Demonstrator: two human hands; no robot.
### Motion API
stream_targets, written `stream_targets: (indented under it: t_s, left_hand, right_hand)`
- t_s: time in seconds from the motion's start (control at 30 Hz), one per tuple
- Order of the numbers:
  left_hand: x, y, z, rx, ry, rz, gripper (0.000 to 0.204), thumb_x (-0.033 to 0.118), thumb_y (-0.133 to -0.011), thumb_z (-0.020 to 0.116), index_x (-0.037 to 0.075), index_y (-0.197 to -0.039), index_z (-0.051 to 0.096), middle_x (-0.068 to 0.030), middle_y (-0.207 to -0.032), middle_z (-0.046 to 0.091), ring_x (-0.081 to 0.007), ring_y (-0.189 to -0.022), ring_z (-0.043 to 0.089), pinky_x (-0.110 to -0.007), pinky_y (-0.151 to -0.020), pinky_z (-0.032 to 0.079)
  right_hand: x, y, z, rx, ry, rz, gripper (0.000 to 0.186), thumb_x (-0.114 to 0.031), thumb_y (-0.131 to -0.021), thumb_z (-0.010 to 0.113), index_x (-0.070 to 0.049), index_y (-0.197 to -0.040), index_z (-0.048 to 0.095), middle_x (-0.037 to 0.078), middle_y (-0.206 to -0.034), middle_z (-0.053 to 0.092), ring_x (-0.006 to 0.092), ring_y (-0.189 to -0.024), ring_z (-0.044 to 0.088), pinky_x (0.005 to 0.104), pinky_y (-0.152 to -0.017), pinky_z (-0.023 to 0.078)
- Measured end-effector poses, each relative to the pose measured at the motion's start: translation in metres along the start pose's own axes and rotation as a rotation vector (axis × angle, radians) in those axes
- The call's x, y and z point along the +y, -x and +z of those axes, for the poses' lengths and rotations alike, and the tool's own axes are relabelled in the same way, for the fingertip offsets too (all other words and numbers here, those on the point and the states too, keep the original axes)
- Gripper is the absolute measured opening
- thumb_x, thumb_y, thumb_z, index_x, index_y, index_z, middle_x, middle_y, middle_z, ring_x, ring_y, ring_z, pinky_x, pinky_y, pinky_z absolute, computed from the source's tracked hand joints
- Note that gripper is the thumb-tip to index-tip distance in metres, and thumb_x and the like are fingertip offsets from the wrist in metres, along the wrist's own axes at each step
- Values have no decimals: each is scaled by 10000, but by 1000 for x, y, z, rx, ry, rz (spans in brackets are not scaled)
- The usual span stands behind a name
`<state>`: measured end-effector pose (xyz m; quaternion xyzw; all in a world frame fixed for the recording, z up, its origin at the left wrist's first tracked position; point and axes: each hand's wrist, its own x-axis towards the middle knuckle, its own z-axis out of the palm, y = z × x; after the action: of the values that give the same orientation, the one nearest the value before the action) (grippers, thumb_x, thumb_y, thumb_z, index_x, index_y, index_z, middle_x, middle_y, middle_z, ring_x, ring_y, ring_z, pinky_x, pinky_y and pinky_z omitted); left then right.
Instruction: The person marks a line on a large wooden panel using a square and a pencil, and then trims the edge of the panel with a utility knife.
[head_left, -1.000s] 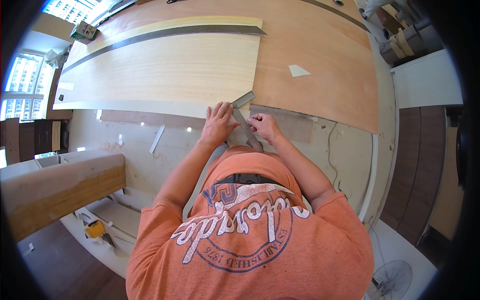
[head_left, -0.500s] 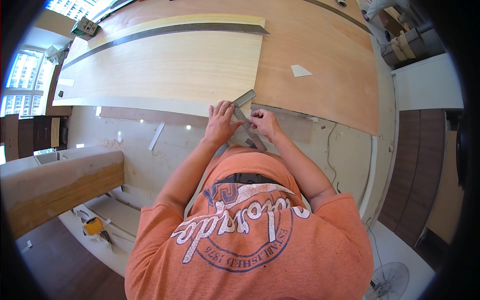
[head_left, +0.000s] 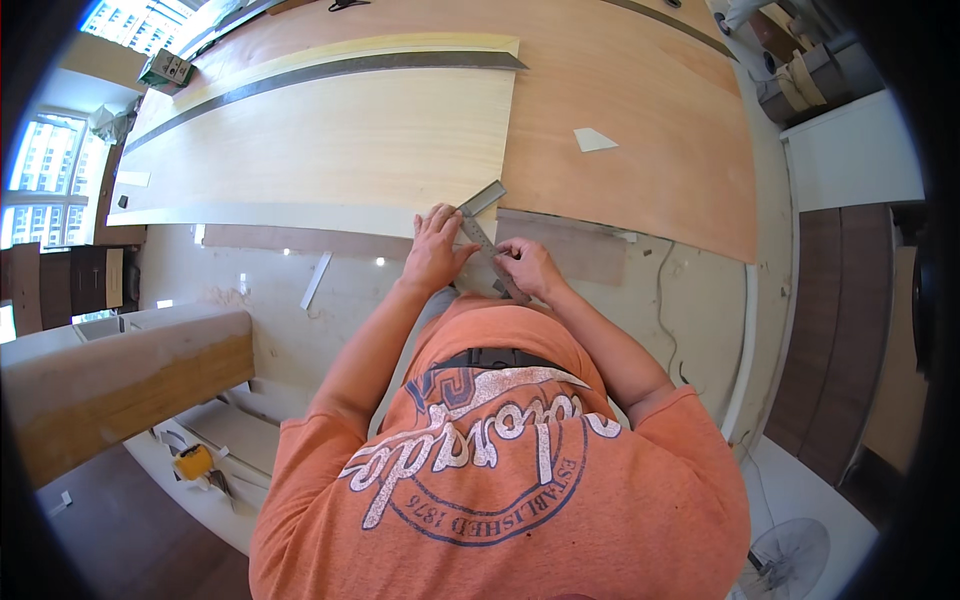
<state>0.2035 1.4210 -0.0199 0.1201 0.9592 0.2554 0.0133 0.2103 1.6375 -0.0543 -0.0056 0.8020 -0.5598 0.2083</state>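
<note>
A metal try square [head_left: 484,199] lies across the near right corner of a pale board [head_left: 340,130], its ruled blade slanting past the board's edge towards my body. Flat on that edge, my left hand [head_left: 434,248] has its fingers stretched, with the fingertips by the square's corner and the thumb against the blade. My right hand [head_left: 530,266] is closed in a pinch at the blade's right side. Whatever its fingers hold is too small to make out.
A reddish plywood sheet [head_left: 640,150] lies under the pale board, carrying a white offcut [head_left: 595,140]. A dark strip [head_left: 350,65] runs across the board. A box [head_left: 167,71] stands far left. A white strip [head_left: 316,281] and a cable [head_left: 660,290] lie on the floor.
My right hand has drawn a little nearer to my body along the blade. My left hand and the square stay nearly in place, while the whole view has shifted slightly.
</note>
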Motion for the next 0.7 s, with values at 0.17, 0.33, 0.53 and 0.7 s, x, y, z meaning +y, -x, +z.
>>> stream_targets:
  t_s: [0.17, 0.33, 0.53, 0.7]
  left_hand:
    - [2, -1, 0, -7, 5, -4, 655, 361, -852, 774, 18, -1359, 542, -164, -1457, 471, -362, -1422, 374, -618, -1169, 248]
    - [0, -1, 2, 5, -6, 2, 660, 372, -846, 767, 6, -1342, 530, -167, -1456, 458, -358, -1422, 367, -641, -1154, 257]
    - [0, -1, 4, 4, 13, -8, 670, 373, -844, 769, -1, -1341, 520, -180, -1473, 438, -375, -1423, 363, -648, -1158, 250]
    - [6, 0, 1, -3, 6, -33, 728, 371, -853, 765, -6, -1404, 474, -186, -1477, 433, -380, -1424, 356, -625, -1174, 233]
  right_hand:
    - [8, 4, 4, -29, 59, 42, 310, -275, -885, 705, -15, -1050, 737, 175, -856, 726, 264, -741, 687, 364, -716, 532]
    - [1, 3, 2, -22, 135, 5, 284, -263, -881, 716, -16, -1019, 744, 182, -847, 724, 266, -732, 684, 366, -702, 528]
    - [-1, 4, 5, 6, 143, -35, 260, -256, -883, 713, -24, -993, 752, 172, -810, 719, 228, -698, 672, 357, -677, 520]
    - [-2, 5, 5, -10, 162, -32, 261, -260, -883, 713, -17, -974, 745, 176, -787, 705, 231, -677, 654, 365, -665, 512]
